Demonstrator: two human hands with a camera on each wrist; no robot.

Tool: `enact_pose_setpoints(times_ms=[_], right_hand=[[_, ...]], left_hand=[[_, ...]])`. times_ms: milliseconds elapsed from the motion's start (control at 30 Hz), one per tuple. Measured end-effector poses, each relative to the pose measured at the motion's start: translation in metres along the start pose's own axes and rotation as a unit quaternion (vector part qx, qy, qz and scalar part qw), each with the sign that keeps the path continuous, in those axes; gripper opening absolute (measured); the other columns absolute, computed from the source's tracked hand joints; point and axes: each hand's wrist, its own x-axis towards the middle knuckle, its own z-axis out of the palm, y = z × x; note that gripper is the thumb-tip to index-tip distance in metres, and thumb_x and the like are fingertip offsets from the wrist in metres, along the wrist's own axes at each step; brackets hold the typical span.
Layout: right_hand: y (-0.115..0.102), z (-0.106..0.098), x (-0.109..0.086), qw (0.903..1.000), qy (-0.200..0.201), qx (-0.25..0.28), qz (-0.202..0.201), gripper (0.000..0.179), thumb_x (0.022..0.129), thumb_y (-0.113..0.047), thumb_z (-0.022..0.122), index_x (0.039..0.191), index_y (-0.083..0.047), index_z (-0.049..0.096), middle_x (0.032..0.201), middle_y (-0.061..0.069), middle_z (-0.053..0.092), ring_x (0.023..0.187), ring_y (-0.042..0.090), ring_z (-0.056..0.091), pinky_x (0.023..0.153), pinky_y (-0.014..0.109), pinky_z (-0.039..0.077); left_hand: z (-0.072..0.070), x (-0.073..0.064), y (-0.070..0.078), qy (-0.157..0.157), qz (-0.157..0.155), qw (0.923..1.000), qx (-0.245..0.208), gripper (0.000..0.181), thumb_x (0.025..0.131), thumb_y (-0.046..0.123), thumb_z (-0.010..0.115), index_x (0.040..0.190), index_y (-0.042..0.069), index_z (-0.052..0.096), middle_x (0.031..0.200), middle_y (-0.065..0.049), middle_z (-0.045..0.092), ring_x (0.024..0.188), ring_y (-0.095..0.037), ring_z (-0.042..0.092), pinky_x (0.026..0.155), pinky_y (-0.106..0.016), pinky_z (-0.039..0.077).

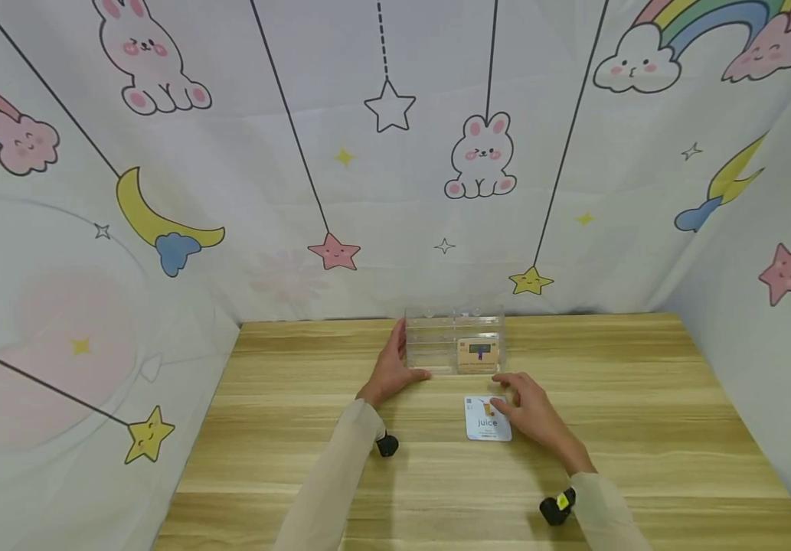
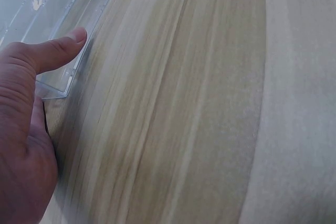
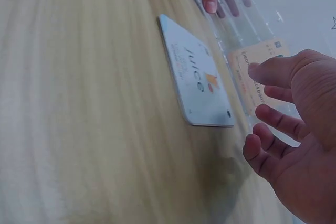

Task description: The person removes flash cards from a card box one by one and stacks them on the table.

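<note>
A clear plastic card holder (image 1: 431, 348) with several compartments stands near the back of the table. My left hand (image 1: 391, 369) grips its left end, thumb across the front and fingers behind, seen through the plastic in the right wrist view. In its lower right compartment sits a tan card (image 1: 478, 357) with a blackboard picture. A white card or thin stack of cards (image 3: 197, 77), printed "juice", lies flat on the table before the holder. Just right of these cards hovers my right hand (image 1: 534, 409), fingers spread and loosely bent, holding nothing.
The wood-grain table (image 1: 285, 474) reaches back to a white cloth (image 1: 409, 199) printed with rabbits, stars and rainbows. This cloth also hangs along the left and right sides. A black wrist camera (image 1: 387, 445) sits by the left sleeve, another (image 1: 555, 511) by the right.
</note>
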Motion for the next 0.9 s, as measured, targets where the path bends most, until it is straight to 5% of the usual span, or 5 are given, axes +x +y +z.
enact_pose_setpoints(times_ms=[900], right_hand=[[-0.012,-0.021,0.037,0.9995,0.031,0.010,-0.004,0.057,0.099,-0.013,0.072,0.150,-0.002,0.049,0.112,0.017,0.066,0.072,0.019,0.051,0.062,0.029,0.046]], left_hand=[[0.000,0.001,-0.002,-0.005,-0.010,0.9999,0.007,0.126,0.077,0.010,0.094,0.168,0.020,0.008,0.172,-0.003,0.018,0.154,-0.019,0.027,0.123,-0.030,0.030]])
